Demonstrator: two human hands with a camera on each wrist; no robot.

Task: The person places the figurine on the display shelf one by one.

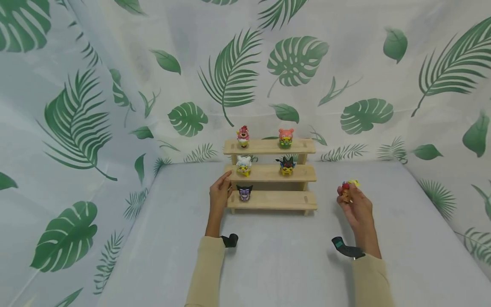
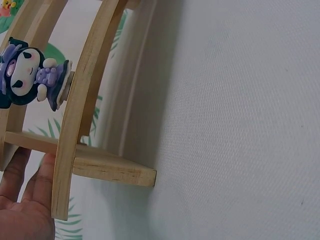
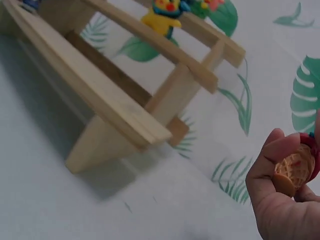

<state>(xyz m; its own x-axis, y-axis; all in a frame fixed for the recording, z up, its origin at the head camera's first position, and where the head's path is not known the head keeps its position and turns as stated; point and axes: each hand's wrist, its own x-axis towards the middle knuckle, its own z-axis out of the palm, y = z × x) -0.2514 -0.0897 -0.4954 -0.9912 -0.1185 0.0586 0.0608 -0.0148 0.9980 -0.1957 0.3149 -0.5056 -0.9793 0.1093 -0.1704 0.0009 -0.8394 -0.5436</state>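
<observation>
My right hand [image 1: 357,207] holds a small figurine [image 1: 346,194] off to the right of a three-step wooden display stand [image 1: 272,200]. In the right wrist view the figurine shows a tan waffle-textured part [image 3: 295,170] with red beside it; the fingers cover some of it. At the stand's left end, my left hand [image 1: 219,192] touches the side with fingers extended, their tips partly hidden behind the wood in the left wrist view. Closest to that hand on the bottom step is a black-and-purple figurine [image 1: 244,193].
A white figurine [image 1: 244,166] and a dark-eared yellow one [image 1: 287,166] stand on the middle step. Up top are a pink figurine with a red top [image 1: 243,136] and a pink-hooded one [image 1: 285,138]. Leaf-patterned cloth [image 1: 238,25] rises behind the white table surface [image 1: 284,264].
</observation>
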